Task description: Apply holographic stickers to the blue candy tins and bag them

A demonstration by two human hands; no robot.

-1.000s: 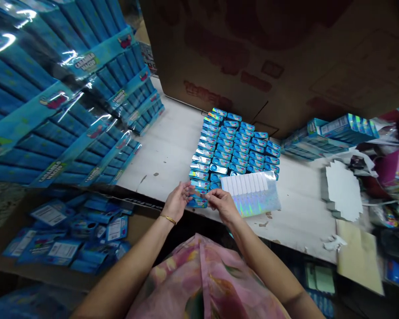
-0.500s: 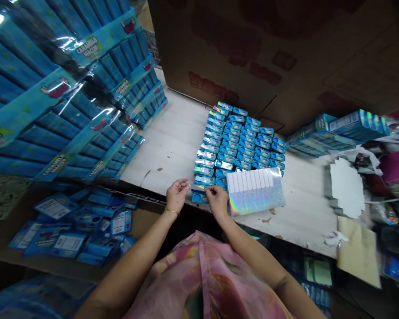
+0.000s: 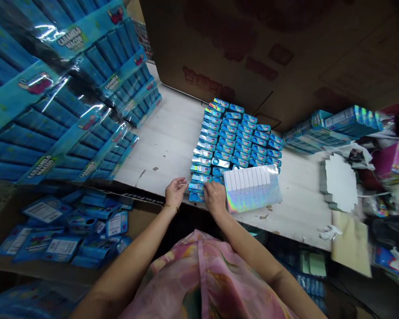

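Observation:
Rows of small blue boxes (image 3: 226,144) stand packed together on the white table, with shiny strips on the tops of many. At the near left corner of the rows, a narrow shiny sticker (image 3: 196,186) lies over a box top. My left hand (image 3: 175,194) has thumb and fingertips pinched at the sticker's left end. My right hand (image 3: 215,197) is closed with its fingertips at the right end; the fingers partly hide it. Just right of that hand, a holographic sticker sheet (image 3: 254,195) with a row of blank white strips rests partly over the boxes.
Plastic-wrapped stacks of blue display cartons (image 3: 69,119) rise at left. Below them an open cardboard box (image 3: 139,221) holds flat blue packs. A large brown carton (image 3: 219,44) stands behind. At right are more blue boxes (image 3: 335,126) and a stack of white card (image 3: 341,181).
The shiny sticker held between my hands has come down onto the box top. My right fingers have curled over its right end. The whole view has shifted slightly.

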